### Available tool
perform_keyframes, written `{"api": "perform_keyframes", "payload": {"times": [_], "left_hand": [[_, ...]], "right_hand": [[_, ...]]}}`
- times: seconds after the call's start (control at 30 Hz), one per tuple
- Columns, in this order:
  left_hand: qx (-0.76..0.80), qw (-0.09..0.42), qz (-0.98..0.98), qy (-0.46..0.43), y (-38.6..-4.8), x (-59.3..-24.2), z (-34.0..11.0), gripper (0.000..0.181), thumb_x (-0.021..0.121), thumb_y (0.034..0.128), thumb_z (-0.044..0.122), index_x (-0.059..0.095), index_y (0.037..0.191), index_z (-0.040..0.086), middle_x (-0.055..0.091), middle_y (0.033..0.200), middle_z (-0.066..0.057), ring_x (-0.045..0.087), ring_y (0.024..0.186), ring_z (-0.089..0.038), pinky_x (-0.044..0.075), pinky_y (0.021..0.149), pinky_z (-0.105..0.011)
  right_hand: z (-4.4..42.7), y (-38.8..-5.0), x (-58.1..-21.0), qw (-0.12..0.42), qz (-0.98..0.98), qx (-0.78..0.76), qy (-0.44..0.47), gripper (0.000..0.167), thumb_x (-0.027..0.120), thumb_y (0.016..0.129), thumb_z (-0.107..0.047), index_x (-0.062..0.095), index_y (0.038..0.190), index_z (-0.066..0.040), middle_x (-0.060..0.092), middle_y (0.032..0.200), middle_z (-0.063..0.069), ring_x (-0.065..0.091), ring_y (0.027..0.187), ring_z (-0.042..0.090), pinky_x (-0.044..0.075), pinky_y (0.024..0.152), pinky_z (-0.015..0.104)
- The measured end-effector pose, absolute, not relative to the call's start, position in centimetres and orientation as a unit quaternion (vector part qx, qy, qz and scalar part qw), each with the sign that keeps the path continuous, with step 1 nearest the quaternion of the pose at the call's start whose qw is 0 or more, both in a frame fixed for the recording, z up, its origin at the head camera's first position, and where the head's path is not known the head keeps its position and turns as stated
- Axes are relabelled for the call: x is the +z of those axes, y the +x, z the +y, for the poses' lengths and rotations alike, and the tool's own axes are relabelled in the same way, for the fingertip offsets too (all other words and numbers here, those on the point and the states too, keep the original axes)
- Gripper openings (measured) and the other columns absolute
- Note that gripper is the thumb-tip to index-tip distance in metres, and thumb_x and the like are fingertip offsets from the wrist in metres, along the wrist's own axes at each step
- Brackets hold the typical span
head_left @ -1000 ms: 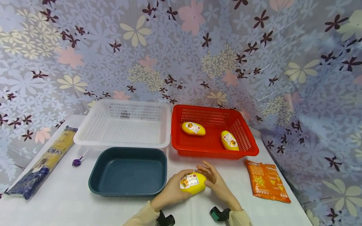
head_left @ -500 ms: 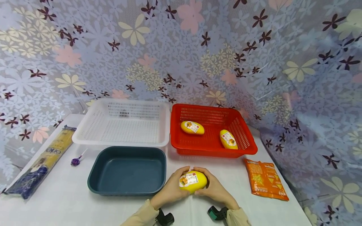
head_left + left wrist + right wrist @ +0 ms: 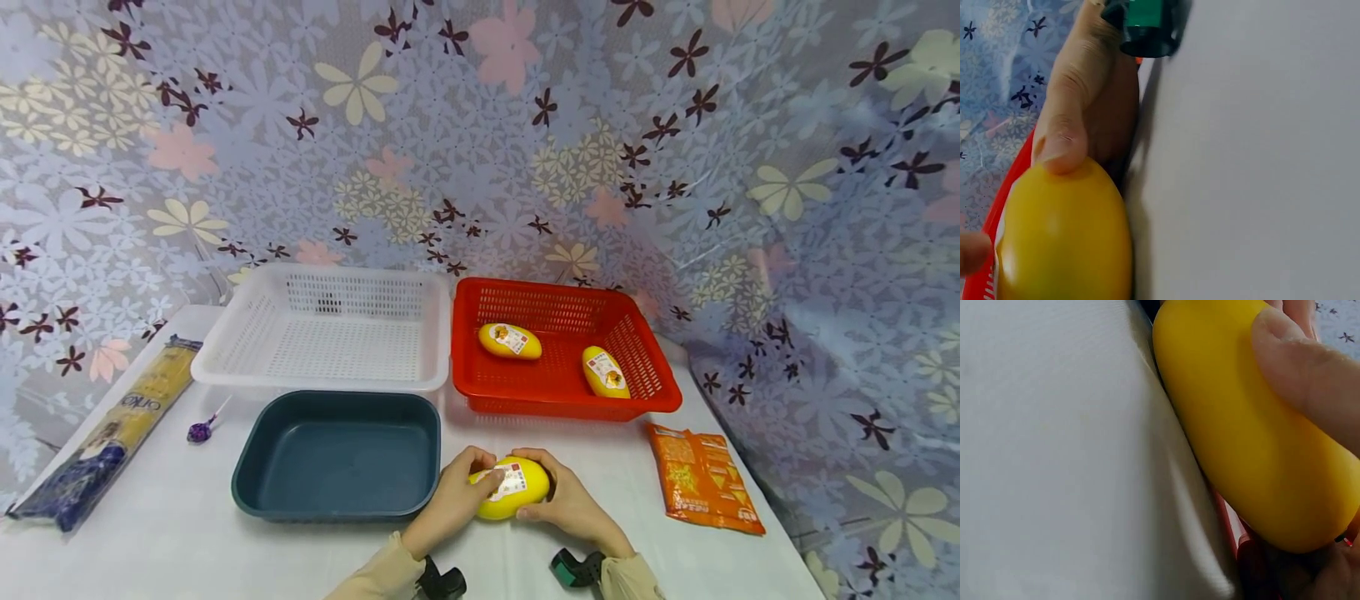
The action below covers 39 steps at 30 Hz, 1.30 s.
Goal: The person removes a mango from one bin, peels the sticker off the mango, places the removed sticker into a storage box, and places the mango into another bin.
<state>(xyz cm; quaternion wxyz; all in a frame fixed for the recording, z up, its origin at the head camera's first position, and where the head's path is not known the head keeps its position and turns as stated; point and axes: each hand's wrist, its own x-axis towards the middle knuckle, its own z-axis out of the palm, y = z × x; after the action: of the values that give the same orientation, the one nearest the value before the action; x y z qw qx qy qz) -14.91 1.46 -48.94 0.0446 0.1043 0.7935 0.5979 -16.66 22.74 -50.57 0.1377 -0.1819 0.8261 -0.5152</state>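
A yellow mango (image 3: 523, 493) with a white printed label sits between both hands on the white table, in front of the red basket. My left hand (image 3: 448, 500) grips its left end, the thumb lying across the label. My right hand (image 3: 567, 505) holds the other end, thumb on the near side and fingers around the far side. In the left wrist view the right hand's thumb (image 3: 1063, 150) presses on the mango (image 3: 1063, 231). The right wrist view shows the mango (image 3: 1254, 425) close up, with a thumb (image 3: 1304, 375) on it.
The red basket (image 3: 555, 407) holds two more labelled mangoes (image 3: 510, 342). A white basket (image 3: 322, 381) and a dark teal tray (image 3: 337, 510) stand left. Pasta packet (image 3: 120, 425) and lollipop (image 3: 200, 431) lie far left, an orange snack packet (image 3: 705, 479) right.
My right hand, looser on the mango a second ago, has come round its right end. Since half a second ago my left thumb has moved onto the label.
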Motion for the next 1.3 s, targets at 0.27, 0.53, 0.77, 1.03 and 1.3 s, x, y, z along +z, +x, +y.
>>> {"api": "perform_keyframes", "payload": {"times": [0.27,0.53,0.77,1.03,1.3], "left_hand": [[0.585,0.050,0.806,0.072,-15.4,-48.7,2.2,0.018,0.062,0.0928,0.021,0.061,0.090,0.004,0.063,0.107,-0.012,0.056,0.097,-0.022,0.047,0.092,-0.040],[0.611,0.023,0.782,0.119,-15.5,-49.0,2.3,0.020,0.061,0.0935,0.020,0.061,0.082,0.004,0.061,0.115,-0.013,0.051,0.109,-0.027,0.044,0.095,-0.040],[0.666,0.010,0.732,0.142,-15.1,-47.5,1.9,0.018,0.058,0.0961,0.016,0.061,0.086,0.001,0.060,0.117,-0.014,0.049,0.105,-0.014,0.044,0.088,-0.022],[0.694,-0.041,0.695,0.182,-14.8,-41.7,-1.7,0.022,0.059,0.0964,0.017,0.055,0.084,0.000,0.057,0.118,-0.020,0.056,0.099,-0.014,0.051,0.081,-0.022],[0.631,-0.068,0.761,0.130,-15.2,-40.7,-6.2,0.009,0.063,0.0929,0.012,0.057,0.096,0.006,0.062,0.099,-0.011,0.056,0.091,-0.019,0.048,0.081,-0.026]], "right_hand": [[22.8,-16.7,-50.5,0.132,0.835,-0.501,-0.185,0.071,0.085,0.074,-0.026,0.050,0.135,-0.019,0.056,0.135,0.004,0.052,0.114,0.005,0.040,0.101,0.018],[22.7,-16.7,-50.2,0.123,0.837,-0.501,-0.183,0.071,0.086,0.072,-0.025,0.051,0.133,-0.016,0.058,0.133,0.007,0.053,0.111,0.004,0.041,0.098,0.017],[22.9,-16.8,-50.2,0.127,0.841,-0.496,-0.174,0.072,0.085,0.072,-0.026,0.050,0.133,-0.013,0.057,0.133,0.008,0.053,0.113,0.007,0.040,0.100,0.017],[23.5,-17.0,-49.9,0.113,0.857,-0.477,-0.156,0.073,0.086,0.070,-0.027,0.050,0.132,-0.015,0.058,0.133,0.005,0.051,0.116,0.010,0.036,0.107,0.026],[22.9,-16.9,-50.3,0.125,0.841,-0.497,-0.171,0.072,0.085,0.072,-0.025,0.049,0.134,-0.015,0.057,0.133,0.005,0.050,0.115,0.005,0.033,0.105,0.020]]}}
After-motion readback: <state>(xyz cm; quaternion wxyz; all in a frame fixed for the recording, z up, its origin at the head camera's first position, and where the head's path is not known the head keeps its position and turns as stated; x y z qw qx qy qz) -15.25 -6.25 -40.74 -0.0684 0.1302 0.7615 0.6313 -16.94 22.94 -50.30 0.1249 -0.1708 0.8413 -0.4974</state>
